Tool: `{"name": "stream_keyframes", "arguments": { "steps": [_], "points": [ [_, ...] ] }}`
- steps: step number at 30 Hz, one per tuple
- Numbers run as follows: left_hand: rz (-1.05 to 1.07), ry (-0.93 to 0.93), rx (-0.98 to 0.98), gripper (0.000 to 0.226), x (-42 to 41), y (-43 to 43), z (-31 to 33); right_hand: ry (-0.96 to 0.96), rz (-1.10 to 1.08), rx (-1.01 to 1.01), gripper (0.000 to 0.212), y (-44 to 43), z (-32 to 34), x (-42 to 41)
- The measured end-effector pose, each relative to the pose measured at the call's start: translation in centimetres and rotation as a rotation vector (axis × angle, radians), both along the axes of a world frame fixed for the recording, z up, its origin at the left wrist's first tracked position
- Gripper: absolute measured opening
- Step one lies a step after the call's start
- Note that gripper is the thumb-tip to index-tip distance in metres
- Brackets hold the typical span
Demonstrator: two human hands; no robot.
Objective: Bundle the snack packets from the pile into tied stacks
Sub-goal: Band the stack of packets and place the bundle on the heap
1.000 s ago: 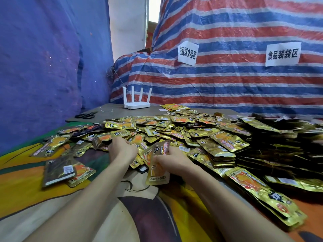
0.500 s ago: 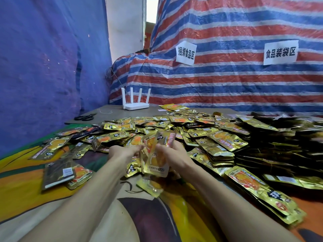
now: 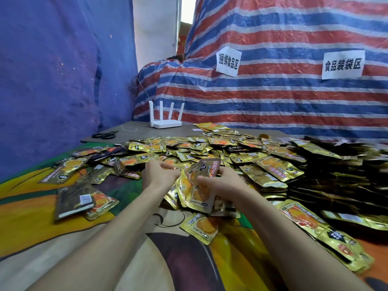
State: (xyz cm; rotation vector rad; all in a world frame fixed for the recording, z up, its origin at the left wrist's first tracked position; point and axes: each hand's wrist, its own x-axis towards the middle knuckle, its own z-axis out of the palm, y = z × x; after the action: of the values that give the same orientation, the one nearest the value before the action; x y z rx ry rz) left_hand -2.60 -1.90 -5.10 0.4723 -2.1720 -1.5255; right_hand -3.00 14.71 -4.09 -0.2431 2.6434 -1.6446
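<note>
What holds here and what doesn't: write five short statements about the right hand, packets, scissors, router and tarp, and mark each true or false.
1. The right hand grips a bunch of packets. True.
2. The scissors lie among the packets on the right. False: they lie on the bare board at the far left, apart from the pile.
3. The white router stands at the far end of the board, four antennas up. True.
4. The striped tarp bears no signs. False: two white paper signs hang on it.
5. A single packet lies on the cloth, nearer the person than the held bunch. True.
</note>
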Motion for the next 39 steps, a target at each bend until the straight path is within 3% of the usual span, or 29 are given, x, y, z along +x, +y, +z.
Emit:
{"name": "stream_keyframes", "arguments": {
  "steps": [4, 8, 12, 14, 16, 17, 19, 20, 23, 25, 28, 32, 35, 39],
  "points": [
    [-0.084, 0.020, 0.046, 0.037, -0.1, 0.0, 0.4, -0.033, -0.006, -0.105, 0.007, 0.5, -0.3, -0.1],
    [-0.250, 0.002, 0.069, 0.020, 0.1, 0.8, 0.2, -0.005, -0.003, -0.228, 0.007, -0.2, -0.8, 0.2],
    [-0.333, 0.108, 0.231, 0.018, 1.1, 1.6, 0.7, 0.069, 0.026, -0.318, 0.030, -0.8, -0.5, 0.6],
    [-0.417, 0.097, 0.357, 0.050, 2.0, 2.1, 1.1, 0.133, 0.042, -0.400, 0.044, -0.9, -0.5, 0.9],
    [-0.490, 0.130, 0.379, 0.068, 2.7, 2.7, 1.4, 0.176, 0.081, -0.516, 0.064, -1.1, -0.6, 1.0],
    [-0.512, 0.151, 0.353, 0.088, 3.0, 3.1, 1.5, 0.189, 0.096, -0.565, 0.070, -1.2, -0.7, 1.0],
    [-0.560, 0.174, 0.341, 0.111, 2.6, 3.6, 1.1, 0.257, 0.122, -0.629, 0.060, -1.5, -0.7, 1.0],
    [-0.570, 0.187, 0.338, 0.102, 2.6, 3.7, 1.0, 0.304, 0.122, -0.640, 0.049, -1.7, -0.7, 1.1],
    [-0.607, 0.278, 0.417, 0.037, 2.9, 4.2, 0.7, 0.394, 0.086, -0.693, 0.038, -2.2, -0.5, 1.6],
    [-0.641, 0.291, 0.397, 0.044, 2.7, 4.1, 0.3, 0.379, 0.080, -0.772, 0.037, -2.2, -0.3, 1.7],
    [-0.716, 0.240, 0.184, 0.045, 2.5, 3.6, -0.1, 0.276, 0.059, -0.926, 0.031, -2.2, -0.2, 1.8],
    [-0.714, 0.227, 0.056, 0.042, 1.9, 2.6, -0.4, 0.028, -0.027, -0.968, 0.063, -2.1, -0.6, 1.4],
    [-0.687, 0.299, 0.087, 0.028, 1.9, 2.5, -0.2, -0.019, -0.048, -0.908, 0.074, -2.1, -0.7, 1.3],
    [-0.684, 0.330, 0.204, 0.026, 2.5, 2.8, -0.2, -0.018, 0.003, -0.851, 0.076, -2.5, -0.9, 1.5]
  ]
}}
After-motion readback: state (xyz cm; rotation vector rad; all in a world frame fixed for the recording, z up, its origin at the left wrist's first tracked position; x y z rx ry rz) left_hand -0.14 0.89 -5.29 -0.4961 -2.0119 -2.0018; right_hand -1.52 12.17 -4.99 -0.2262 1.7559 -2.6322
